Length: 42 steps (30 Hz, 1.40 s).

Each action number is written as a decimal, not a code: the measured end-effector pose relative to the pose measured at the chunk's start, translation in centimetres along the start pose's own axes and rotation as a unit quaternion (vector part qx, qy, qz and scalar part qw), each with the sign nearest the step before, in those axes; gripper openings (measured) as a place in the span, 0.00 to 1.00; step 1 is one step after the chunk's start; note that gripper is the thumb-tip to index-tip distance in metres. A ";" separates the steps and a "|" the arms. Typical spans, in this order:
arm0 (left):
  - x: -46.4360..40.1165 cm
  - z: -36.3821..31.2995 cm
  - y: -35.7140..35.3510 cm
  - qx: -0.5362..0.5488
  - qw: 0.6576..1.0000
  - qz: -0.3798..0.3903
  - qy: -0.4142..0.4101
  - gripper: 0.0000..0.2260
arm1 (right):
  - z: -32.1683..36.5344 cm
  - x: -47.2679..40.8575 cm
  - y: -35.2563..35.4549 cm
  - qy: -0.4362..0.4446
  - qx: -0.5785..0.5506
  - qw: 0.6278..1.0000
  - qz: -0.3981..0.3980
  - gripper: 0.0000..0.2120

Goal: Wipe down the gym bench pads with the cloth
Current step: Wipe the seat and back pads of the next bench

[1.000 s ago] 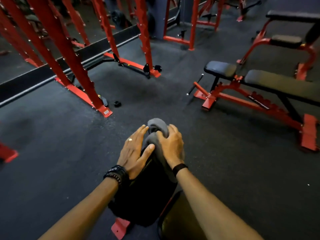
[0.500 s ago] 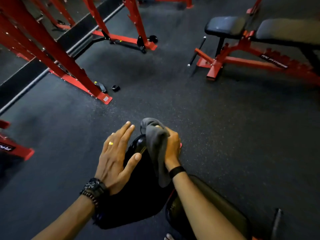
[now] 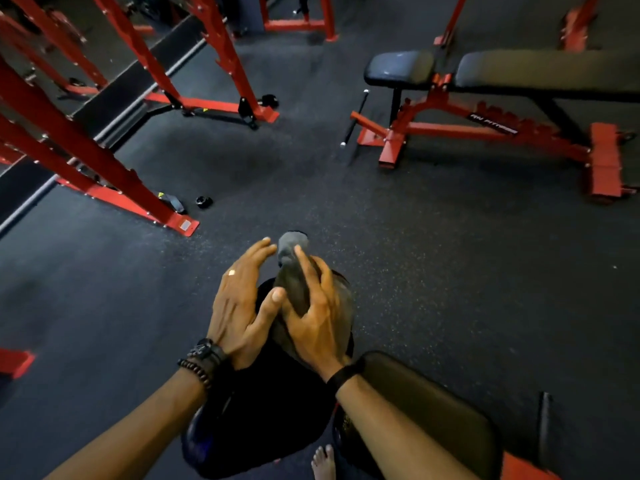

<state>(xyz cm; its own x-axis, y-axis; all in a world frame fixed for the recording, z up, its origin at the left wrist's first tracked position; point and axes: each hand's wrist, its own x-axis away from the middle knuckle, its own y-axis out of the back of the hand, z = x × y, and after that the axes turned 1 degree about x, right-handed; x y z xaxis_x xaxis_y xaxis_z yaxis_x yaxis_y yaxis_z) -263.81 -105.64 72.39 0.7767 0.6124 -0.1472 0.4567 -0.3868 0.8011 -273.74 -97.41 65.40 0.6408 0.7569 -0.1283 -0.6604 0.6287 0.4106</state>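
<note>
A grey cloth (image 3: 293, 271) is bunched over the front end of the black seat pad (image 3: 263, 420) of the bench right below me. My right hand (image 3: 317, 320) grips the cloth, fingers curled over it. My left hand (image 3: 242, 306) lies beside it with straight fingers against the cloth's left side, thumb touching the cloth. A second, longer black pad (image 3: 433, 410) of the same bench extends to the lower right under my right forearm.
Another red-framed bench with two black pads (image 3: 536, 72) stands at the upper right, a short bar (image 3: 353, 119) lying by its foot. Red rack uprights (image 3: 83, 150) and their floor feet fill the left. A small black collar (image 3: 203, 201) lies on the rubber floor. Bare toes (image 3: 323, 460) show below.
My left hand has moved right from the pad's side to press against the cloth. The right hand has shifted its grip, and the camera tilted up slightly.
</note>
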 end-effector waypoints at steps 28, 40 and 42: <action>-1.3 0.1 -1.0 -0.166 0.963 0.171 -0.128 0.29 | -8.1 1.7 -7.1 -0.213 -0.230 0.929 -0.194 0.16; -1.2 -0.7 -1.3 -0.243 0.942 0.193 -0.131 0.27 | -13.8 2.1 -8.4 -0.218 -0.172 0.941 -0.194 0.24; -1.1 -0.9 -1.4 -0.229 0.946 0.195 -0.122 0.27 | -15.0 2.5 -8.6 -0.229 -0.164 0.942 -0.182 0.25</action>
<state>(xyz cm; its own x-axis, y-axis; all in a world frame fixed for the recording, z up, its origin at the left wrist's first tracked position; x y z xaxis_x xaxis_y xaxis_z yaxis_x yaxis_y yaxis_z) -265.72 -105.13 71.94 0.9497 0.2861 0.1273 -0.0778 -0.1781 0.9809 -272.34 -98.25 47.99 0.9000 0.3715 0.2279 -0.4017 0.9099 0.1031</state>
